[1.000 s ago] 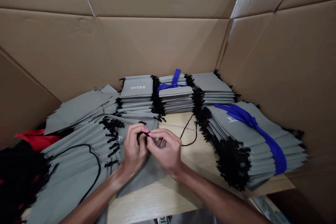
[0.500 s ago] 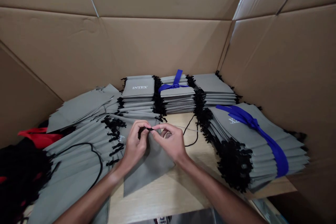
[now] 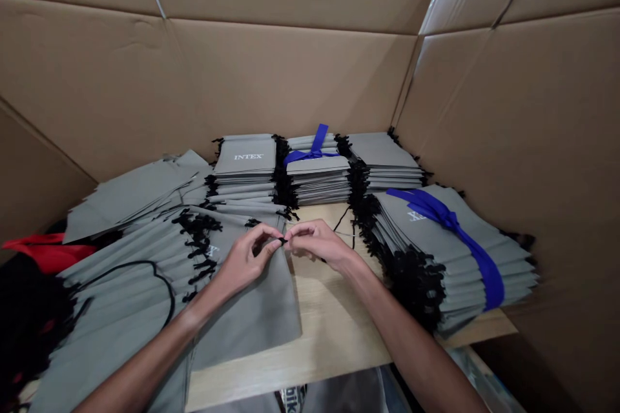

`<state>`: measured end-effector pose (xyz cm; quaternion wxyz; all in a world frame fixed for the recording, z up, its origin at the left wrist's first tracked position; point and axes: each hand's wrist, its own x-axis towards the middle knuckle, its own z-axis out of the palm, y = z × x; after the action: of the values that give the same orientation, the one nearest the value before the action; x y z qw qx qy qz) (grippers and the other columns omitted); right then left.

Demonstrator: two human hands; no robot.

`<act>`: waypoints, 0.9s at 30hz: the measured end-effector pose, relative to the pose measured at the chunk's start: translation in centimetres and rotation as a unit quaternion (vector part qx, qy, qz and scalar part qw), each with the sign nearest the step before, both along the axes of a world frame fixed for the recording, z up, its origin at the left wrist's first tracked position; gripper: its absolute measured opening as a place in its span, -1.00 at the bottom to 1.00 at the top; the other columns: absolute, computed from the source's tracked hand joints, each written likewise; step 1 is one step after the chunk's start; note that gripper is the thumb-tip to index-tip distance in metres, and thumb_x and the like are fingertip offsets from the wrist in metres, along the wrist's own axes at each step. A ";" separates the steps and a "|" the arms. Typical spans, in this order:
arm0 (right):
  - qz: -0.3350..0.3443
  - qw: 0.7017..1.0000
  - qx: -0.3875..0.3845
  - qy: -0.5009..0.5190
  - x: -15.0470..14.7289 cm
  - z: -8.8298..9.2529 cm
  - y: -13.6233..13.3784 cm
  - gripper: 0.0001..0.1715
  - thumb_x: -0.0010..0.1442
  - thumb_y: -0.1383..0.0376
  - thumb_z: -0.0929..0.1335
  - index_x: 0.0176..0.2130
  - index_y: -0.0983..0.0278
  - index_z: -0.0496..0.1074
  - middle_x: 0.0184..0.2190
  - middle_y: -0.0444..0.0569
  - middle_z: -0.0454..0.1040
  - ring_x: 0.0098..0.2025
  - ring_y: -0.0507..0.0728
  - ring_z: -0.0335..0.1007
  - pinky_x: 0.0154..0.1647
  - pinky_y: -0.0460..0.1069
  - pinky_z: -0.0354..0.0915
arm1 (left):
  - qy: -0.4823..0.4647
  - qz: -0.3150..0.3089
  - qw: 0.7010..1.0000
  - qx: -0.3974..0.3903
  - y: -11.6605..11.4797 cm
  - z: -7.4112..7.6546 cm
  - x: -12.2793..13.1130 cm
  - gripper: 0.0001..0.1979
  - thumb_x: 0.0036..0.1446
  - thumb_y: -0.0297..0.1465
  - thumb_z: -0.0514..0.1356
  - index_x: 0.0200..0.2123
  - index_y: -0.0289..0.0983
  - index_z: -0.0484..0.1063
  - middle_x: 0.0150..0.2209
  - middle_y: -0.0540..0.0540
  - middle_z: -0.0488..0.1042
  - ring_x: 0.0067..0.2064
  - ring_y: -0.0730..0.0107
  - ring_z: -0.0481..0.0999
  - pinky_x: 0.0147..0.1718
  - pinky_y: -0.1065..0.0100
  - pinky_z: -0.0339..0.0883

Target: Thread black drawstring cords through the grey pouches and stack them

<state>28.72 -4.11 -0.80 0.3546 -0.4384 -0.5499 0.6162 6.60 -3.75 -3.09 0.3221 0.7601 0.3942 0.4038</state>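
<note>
A grey drawstring pouch (image 3: pixel 256 316) lies flat on the wooden tabletop, its upper corner raised to my fingers. My left hand (image 3: pixel 248 259) pinches that corner's short black cord (image 3: pixel 283 241) between thumb and forefinger. Close against it, my right hand (image 3: pixel 317 242) also has its fingertips closed on the cord. Whether the cord forms a knot there is too small to tell. Loose black cord (image 3: pixel 341 219) runs behind my right hand. Partly under my left forearm is a row of overlapped grey pouches (image 3: pixel 140 277) with knotted black cord ends.
Stacked grey pouches marked INTEX (image 3: pixel 248 164) stand at the back, beside a blue-ribboned stack (image 3: pixel 320 187) and another stack (image 3: pixel 382 155). A large ribbon-tied bundle (image 3: pixel 465 239) sits right. Black cords (image 3: pixel 33 322) and red cloth (image 3: pixel 53 251) lie left. Cardboard walls (image 3: pixel 290 77) enclose the table.
The view has swung slightly right, so the stacks appear further left. The pouch has turned to lie flatter, with its lower edge nearer the table's front. Both hands still pinch the cord.
</note>
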 end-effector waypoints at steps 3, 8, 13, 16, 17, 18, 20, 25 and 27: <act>-0.003 1.000 -0.016 0.012 -0.2 0.1 0.1 -0.83 -0.05 0.23 0.49 -0.36 0.23 0.62 -0.56 -0.21 0.46 -0.52 -0.03 0.29 -0.60 -0.14 -0.05 | 0.034 -0.003 0.999 -0.009 -0.1 0.6 -0.1 -0.73 0.38 -0.12 0.27 -0.14 -0.21 0.61 -0.25 -0.09 0.65 -0.25 0.24 0.57 -0.27 0.33 0.38; -0.045 0.998 -0.014 0.046 -0.9 -0.2 0.2 -0.79 -0.05 0.23 0.54 -0.34 0.22 0.59 -0.54 -0.21 0.50 -0.54 -0.01 0.35 -0.64 -0.16 0.01 | -0.035 -0.024 0.995 -0.089 -0.5 1.7 0.3 -0.63 0.31 0.00 0.31 -0.21 -0.21 0.59 -0.27 -0.07 0.63 -0.20 0.20 0.60 -0.19 0.32 0.46; -0.084 0.990 0.112 0.035 -1.2 -0.9 0.1 -0.67 0.06 0.09 0.62 -0.30 0.24 0.60 -0.42 -0.13 0.62 -0.47 0.02 0.44 -0.54 -0.14 0.23 | -0.121 0.012 0.975 -0.189 -0.7 2.1 0.5 -0.55 0.16 0.06 0.44 -0.23 -0.22 0.66 -0.25 -0.11 0.68 -0.21 0.17 0.61 -0.24 0.32 0.45; -0.114 0.967 0.227 -0.014 -1.4 -1.1 0.0 -0.75 0.21 0.09 0.56 -0.27 0.23 0.66 -0.27 -0.05 0.71 -0.32 0.08 0.54 -0.34 -0.08 0.38 | -0.171 0.029 0.952 -0.253 -0.9 2.0 0.6 -0.53 0.05 0.06 0.50 -0.22 -0.22 0.71 -0.25 -0.15 0.70 -0.23 0.15 0.62 -0.29 0.32 0.45; -0.124 0.959 0.254 -0.032 -1.5 -1.2 -0.1 -0.78 0.25 0.11 0.53 -0.26 0.22 0.68 -0.25 -0.04 0.72 -0.29 0.09 0.55 -0.31 -0.07 0.39 | -0.182 0.029 0.946 -0.266 -0.9 2.0 0.6 -0.52 0.02 0.06 0.51 -0.23 -0.22 0.72 -0.25 -0.15 0.70 -0.23 0.14 0.63 -0.29 0.31 0.45; -0.131 0.951 0.275 -0.047 -1.6 -1.2 -0.1 -0.80 0.28 0.14 0.52 -0.25 0.21 0.70 -0.24 -0.04 0.73 -0.28 0.10 0.56 -0.31 -0.07 0.39 | -0.188 0.030 0.942 -0.275 -0.9 1.9 0.7 -0.51 0.00 0.07 0.52 -0.23 -0.22 0.72 -0.26 -0.16 0.71 -0.23 0.13 0.63 -0.29 0.31 0.46; -0.137 0.939 0.308 -0.072 -1.7 -1.2 -0.3 -0.84 0.32 0.18 0.50 -0.23 0.19 0.71 -0.25 -0.05 0.73 -0.28 0.10 0.56 -0.30 -0.06 0.40 | -0.189 0.035 0.941 -0.278 -0.9 1.8 0.8 -0.51 0.00 0.07 0.52 -0.22 -0.22 0.73 -0.26 -0.16 0.71 -0.23 0.13 0.64 -0.30 0.31 0.46; -0.130 0.916 0.357 -0.127 -1.5 -1.2 -0.4 -0.86 0.38 0.24 0.48 -0.20 0.16 0.72 -0.24 -0.07 0.72 -0.30 0.10 0.55 -0.22 -0.03 0.42 | -0.152 0.062 0.968 -0.192 -0.5 1.3 0.6 -0.55 0.05 0.04 0.50 -0.24 -0.22 0.69 -0.21 -0.15 0.73 -0.18 0.13 0.67 -0.18 0.28 0.51; -0.120 0.911 0.363 -0.153 -1.4 -1.2 -0.5 -0.86 0.41 0.26 0.46 -0.17 0.16 0.70 -0.23 -0.08 0.71 -0.30 0.10 0.55 -0.21 -0.03 0.42 | -0.125 0.067 0.979 -0.148 -0.3 1.1 0.4 -0.59 0.08 0.01 0.48 -0.25 -0.22 0.66 -0.22 -0.14 0.73 -0.16 0.11 0.69 -0.14 0.26 0.54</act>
<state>27.33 -4.60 -2.04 0.4722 -0.4313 -0.7264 0.2517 7.05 -4.08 -2.02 0.4501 0.6194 0.4560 0.4536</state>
